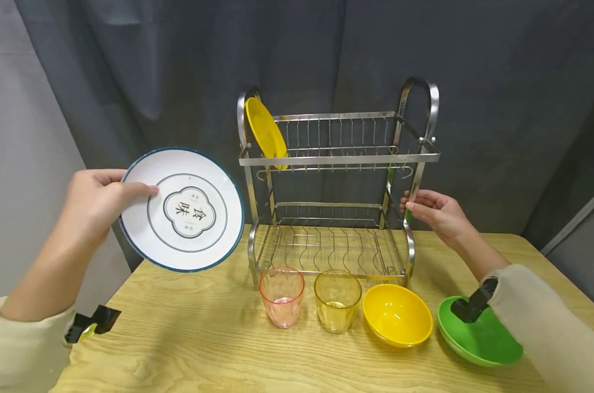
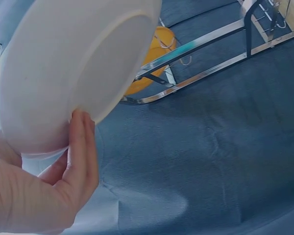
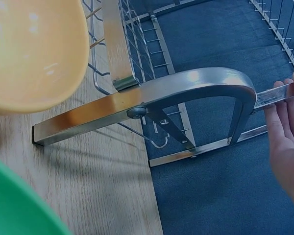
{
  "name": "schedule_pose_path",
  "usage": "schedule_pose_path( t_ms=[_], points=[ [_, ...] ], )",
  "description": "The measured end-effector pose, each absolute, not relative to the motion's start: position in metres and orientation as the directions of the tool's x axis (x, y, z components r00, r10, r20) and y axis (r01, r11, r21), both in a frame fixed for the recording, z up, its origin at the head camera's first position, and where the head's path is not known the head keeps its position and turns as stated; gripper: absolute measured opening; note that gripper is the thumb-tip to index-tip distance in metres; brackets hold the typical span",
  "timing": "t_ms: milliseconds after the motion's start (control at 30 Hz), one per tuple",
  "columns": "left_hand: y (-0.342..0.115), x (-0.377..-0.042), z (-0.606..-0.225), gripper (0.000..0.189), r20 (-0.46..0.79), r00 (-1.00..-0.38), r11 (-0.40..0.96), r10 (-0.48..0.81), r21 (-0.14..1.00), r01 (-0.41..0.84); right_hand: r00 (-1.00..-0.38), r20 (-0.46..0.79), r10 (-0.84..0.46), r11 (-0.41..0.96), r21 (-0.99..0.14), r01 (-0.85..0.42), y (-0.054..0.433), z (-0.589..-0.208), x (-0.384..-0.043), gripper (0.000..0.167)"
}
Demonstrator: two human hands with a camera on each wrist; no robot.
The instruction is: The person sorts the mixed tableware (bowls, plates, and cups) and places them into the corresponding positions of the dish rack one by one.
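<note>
Left hand [image 1: 97,202] pinches plate [image 1: 189,212] (dark-rimmed); right hand [image 1: 435,212], well apart, grips rack [image 1: 340,160].

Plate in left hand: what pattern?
Plate: white, dark teal edge, dark central lettering; best in head view.

The head view looks forward and down, from some distance, on the two-tier silver metal rack [image 1: 341,160], which both wrist views share: left, facing closely a round white plate's [image 2: 54,63] underside; right, turned sideways, near its curved metal leg [image 3: 108,106].
</note>
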State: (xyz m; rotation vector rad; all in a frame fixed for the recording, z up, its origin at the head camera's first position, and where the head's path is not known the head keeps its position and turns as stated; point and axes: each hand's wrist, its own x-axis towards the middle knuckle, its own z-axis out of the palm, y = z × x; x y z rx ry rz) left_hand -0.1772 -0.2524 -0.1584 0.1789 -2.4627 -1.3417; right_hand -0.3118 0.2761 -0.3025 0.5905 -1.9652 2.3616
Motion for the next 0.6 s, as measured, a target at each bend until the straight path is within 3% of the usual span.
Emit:
schedule_pose_path(
  t_ms=[133,333,600],
  points=[
    [-0.253,-0.178,-0.151,0.026,0.222,-0.941,0.524,-0.257,0.85,0.057,-0.922,0.304,-0.239,-0.202,-0.945,-0.259,0.278,-0.303,-0.313,0.021],
    [-0.252,-0.178,-0.139,0.014,0.226,-0.94,0.523,-0.255,0.85,0.063,-0.92,0.307,-0.242,-0.159,-0.948,-0.275,0.279,-0.305,-0.314,0.024],
    [-0.25,-0.175,-0.12,0.028,0.254,-0.936,0.528,-0.245,0.845,0.091,-0.922,0.318,-0.223,-0.108,-0.948,-0.301,0.28,-0.305,-0.317,0.027]
  ],
)
